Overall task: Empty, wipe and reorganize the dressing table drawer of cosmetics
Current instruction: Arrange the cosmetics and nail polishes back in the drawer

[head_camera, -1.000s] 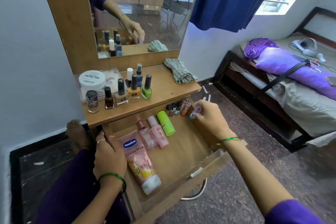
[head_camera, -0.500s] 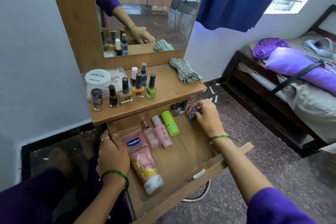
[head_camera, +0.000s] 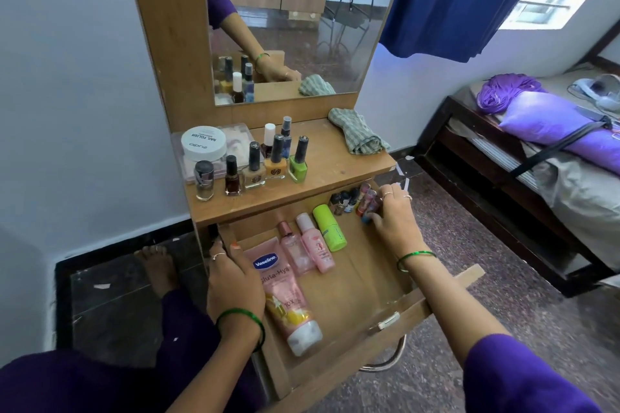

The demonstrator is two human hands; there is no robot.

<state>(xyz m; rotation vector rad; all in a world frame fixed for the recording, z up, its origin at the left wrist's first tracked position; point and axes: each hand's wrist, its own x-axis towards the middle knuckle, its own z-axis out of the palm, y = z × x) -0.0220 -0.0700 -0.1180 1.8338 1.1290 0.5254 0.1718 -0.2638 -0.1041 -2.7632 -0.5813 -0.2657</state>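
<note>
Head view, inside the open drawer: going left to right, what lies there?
Left hand gripping the drawer wall → Vaseline tube → clear pink bottle → opaque pink bottle → green tube → small dark bottles → right hand.

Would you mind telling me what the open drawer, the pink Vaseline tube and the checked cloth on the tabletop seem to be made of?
The open drawer looks like matte laminated board or wood, judging by its printed-looking grain and pale raw edges. The pink Vaseline tube appears to be glossy soft plastic with a white cap. The checked cloth seems woven cotton, matte and crumpled into soft folds.
</note>
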